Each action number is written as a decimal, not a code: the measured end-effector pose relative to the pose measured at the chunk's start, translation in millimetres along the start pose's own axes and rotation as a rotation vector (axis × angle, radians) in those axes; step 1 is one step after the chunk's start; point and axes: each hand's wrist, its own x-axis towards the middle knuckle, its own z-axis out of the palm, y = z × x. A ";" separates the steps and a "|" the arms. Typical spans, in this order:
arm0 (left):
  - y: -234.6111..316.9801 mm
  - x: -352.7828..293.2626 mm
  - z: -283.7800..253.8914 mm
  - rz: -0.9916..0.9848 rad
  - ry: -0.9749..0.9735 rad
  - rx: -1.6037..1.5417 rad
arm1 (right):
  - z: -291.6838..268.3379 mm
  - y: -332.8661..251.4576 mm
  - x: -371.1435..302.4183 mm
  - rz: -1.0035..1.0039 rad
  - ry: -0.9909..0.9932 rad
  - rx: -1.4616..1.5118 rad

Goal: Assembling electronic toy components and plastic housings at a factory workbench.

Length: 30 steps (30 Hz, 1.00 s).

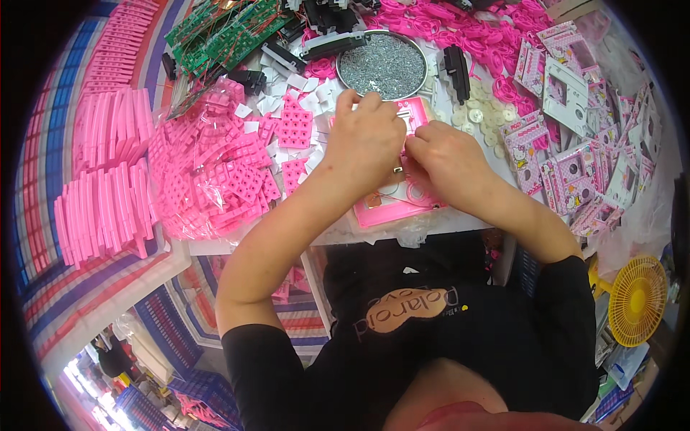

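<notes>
A pink plastic housing [388, 214] lies on the table in front of me, with small metal parts, thin wire and a pink ring inside it. My left hand [366, 140] is over its far left part, fingers curled down and closed; the fingertips are hidden behind the hand. Closed in a pinch, my right hand [454, 164] rests over the housing's right side, close beside the left. What either hand pinches is too small or hidden to tell. Just beyond my hands stands a round metal tray [425, 72] filled with small screws.
Bagged pink button pads [215, 172] and stacked pink strips [108, 212] lie to the left. Green circuit boards [230, 36] and black parts are at the back. Pink rings [460, 29], cream discs [478, 115] and printed panels [575, 169] crowd the right. A yellow fan [637, 302] stands lower right.
</notes>
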 end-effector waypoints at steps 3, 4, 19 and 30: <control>2.0 4.0 -3.4 0.028 -0.115 0.040 | -3.9 0.5 3.1 -0.001 -0.019 0.017; -2.7 5.5 -5.6 -0.004 -0.161 -0.061 | -4.5 1.0 4.6 -0.003 -0.029 0.008; -29.6 33.9 -3.0 -0.322 -0.438 -0.340 | 28.3 25.9 12.3 -0.040 0.349 0.123; -36.3 23.1 -0.8 -0.028 -0.391 -0.222 | 6.4 30.4 5.3 -0.305 0.105 -0.011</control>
